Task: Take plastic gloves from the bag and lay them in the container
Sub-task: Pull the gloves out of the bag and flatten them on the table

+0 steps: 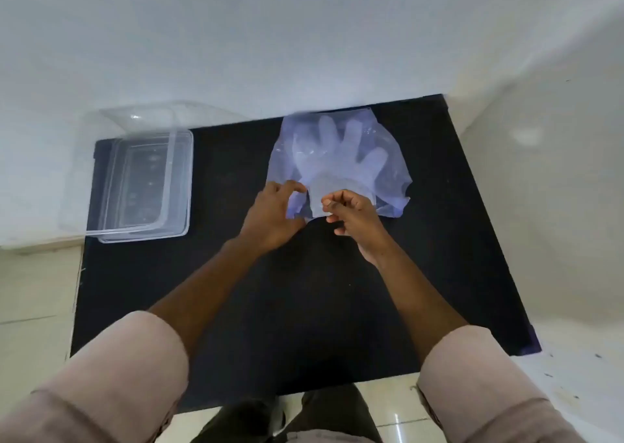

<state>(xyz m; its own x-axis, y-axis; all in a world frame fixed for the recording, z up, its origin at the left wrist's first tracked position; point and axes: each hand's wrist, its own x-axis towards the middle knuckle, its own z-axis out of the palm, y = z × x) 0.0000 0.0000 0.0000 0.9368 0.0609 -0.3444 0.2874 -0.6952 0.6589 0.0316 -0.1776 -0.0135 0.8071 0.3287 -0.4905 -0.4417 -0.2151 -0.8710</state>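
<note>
A thin clear bag [391,159] lies on the black table [270,307] at the far middle, against the white wall. Inside it is a stack of plastic gloves [334,152], fingers pointing away from me. My left hand [273,213] pinches the bag's near left edge at its mouth. My right hand [351,216] pinches the cuff of the gloves where it sticks out of the bag. The clear plastic container [141,186] stands open at the table's far left; nothing shows inside it.
The container's clear lid [141,115] leans up behind it against the wall. White walls close the table on the far and right sides. Tiled floor lies to the left and below the table's near edge.
</note>
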